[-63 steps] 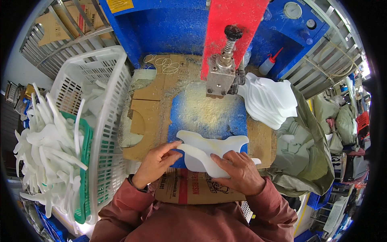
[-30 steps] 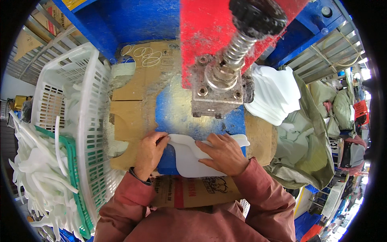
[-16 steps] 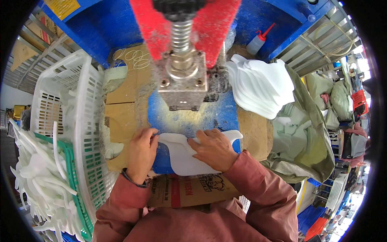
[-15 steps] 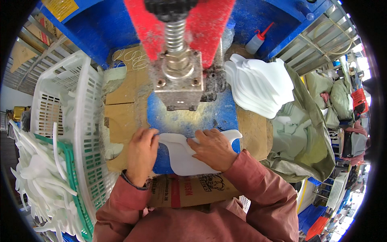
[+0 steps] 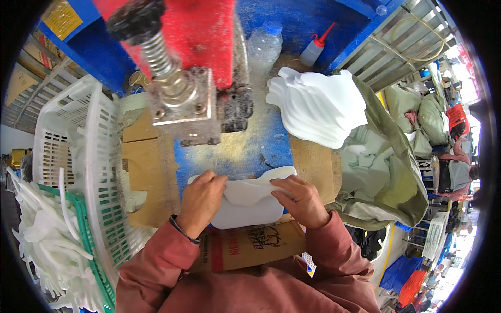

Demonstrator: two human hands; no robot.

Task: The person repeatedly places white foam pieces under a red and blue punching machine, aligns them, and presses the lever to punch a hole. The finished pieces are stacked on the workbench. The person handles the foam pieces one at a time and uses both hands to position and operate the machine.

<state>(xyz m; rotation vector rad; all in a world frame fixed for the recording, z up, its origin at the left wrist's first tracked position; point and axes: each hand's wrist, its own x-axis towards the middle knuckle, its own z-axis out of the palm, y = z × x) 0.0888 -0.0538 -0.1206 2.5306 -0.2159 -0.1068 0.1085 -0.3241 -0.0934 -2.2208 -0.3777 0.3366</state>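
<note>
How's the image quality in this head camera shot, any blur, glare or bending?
Head view: strong fisheye bending toward the black rim; the hands and white foam piece look sharp; the near spring bolt is slightly soft; daylight blows out the far right edge; lighting on the table is even.

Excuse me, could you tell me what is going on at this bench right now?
A person holds a flat white foam piece with both hands, left hand and right hand, on the blue, dust-covered machine table below a red press head. More white pieces are stacked to the right, and a white basket stands on the left.
</note>
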